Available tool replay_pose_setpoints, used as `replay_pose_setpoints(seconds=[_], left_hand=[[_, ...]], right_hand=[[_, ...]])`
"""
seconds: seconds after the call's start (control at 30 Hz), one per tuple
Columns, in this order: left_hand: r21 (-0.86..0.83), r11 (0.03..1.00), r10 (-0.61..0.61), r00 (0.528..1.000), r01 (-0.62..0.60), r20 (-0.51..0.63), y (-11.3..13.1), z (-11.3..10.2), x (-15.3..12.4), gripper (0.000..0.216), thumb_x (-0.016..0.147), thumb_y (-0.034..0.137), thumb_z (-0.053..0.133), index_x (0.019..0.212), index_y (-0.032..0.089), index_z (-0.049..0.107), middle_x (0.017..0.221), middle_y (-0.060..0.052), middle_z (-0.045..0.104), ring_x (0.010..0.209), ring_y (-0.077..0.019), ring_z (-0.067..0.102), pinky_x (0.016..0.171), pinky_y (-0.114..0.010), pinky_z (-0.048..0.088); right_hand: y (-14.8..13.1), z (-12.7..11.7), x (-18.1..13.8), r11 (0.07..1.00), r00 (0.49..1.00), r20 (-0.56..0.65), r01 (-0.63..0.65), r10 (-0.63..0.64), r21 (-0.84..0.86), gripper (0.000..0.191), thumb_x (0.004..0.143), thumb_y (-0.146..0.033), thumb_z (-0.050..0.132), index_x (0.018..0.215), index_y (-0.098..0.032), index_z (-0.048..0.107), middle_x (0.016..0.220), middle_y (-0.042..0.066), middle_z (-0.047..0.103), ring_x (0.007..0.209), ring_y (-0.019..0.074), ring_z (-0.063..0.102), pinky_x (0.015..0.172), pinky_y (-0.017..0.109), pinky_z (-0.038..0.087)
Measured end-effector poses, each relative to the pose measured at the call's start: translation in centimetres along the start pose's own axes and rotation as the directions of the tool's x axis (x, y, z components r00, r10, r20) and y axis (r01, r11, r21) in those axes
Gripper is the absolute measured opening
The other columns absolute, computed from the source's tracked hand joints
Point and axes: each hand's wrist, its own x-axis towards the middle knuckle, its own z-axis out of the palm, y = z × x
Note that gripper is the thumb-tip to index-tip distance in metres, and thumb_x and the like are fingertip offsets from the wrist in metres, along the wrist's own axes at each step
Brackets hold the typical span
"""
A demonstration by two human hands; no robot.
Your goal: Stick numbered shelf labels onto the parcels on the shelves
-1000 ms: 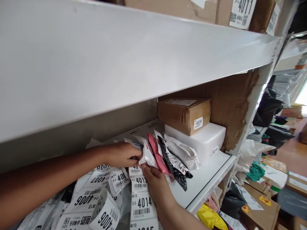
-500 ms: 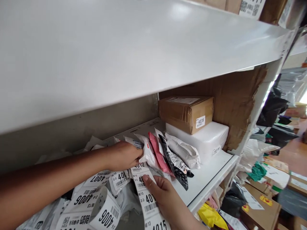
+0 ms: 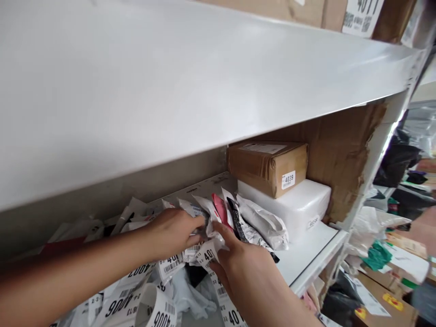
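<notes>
My left hand (image 3: 179,229) reaches in from the left, its thumb and fingers closed on the edge of a white plastic mailer bag (image 3: 194,209) in the row on the shelf. Close beside it, my right hand (image 3: 238,256) grips a strip of printed number labels (image 3: 207,255) between thumb and fingers. The strip hangs down below that hand. The right fingertips lie against another white mailer bag (image 3: 208,206); whether they grip it too I cannot tell. A pink bag (image 3: 220,206) and a black bag (image 3: 236,218) stand just to the right.
A brown carton (image 3: 265,165) labelled 4039 rests on a white foam-wrapped box (image 3: 289,204) at the shelf's right end. A curled strip of labels (image 3: 160,309) lies in front at lower left. Overhead runs a white shelf edge (image 3: 170,86). More parcels (image 3: 378,290) stand beyond the upright.
My right hand has moved up from lower on the label strip to beside my left hand, bending the strip's top. My left fingers have shifted slightly at the bags. The view has tilted slightly.
</notes>
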Motion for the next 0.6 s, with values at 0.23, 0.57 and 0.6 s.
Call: replay_pose_setpoints(seconds=[0.23,0.57,0.6], left_hand=[[0.160,0.986,-0.049,0.999,0.048,0.007,0.6,0.4,-1.4,0.030,0.088,0.021,0.040,0.098,0.030,0.067,0.087,-0.002,0.062,0.059,-0.0166,0.059,0.047,-0.027,0.027],[-0.027,0.999,-0.041,0.999,0.040,-0.034,0.0,0.1,-0.9,0.031,0.080,0.018,0.046,0.104,0.030,0.062,0.097,-0.002,0.061,0.076,-0.0205,0.063,0.059,-0.029,0.039],[-0.041,0.998,-0.042,0.997,0.039,-0.063,0.1,-0.2,-0.9,0.029,0.080,0.020,0.046,0.104,0.028,0.060,0.097,-0.002,0.061,0.077,-0.0206,0.063,0.060,-0.029,0.039]], right_hand=[[0.4,-0.1,-0.9,0.999,0.993,0.112,0.034,-0.031,-0.022,0.011,0.076,-0.020,0.066,0.081,-0.019,0.075,0.143,0.012,0.042,0.050,0.0202,0.069,0.043,0.029,0.055],[1.1,1.4,-3.0,0.802,0.976,-0.217,0.132,-0.004,0.582,0.015,0.079,-0.025,0.062,0.067,-0.016,0.067,0.131,0.016,0.057,0.073,0.0213,0.071,0.067,0.030,0.058],[1.1,1.8,-3.7,0.697,0.975,-0.218,0.128,0.043,0.705,0.017,0.081,-0.027,0.061,0.068,-0.017,0.067,0.121,0.014,0.064,0.076,0.0191,0.070,0.069,0.027,0.056]])
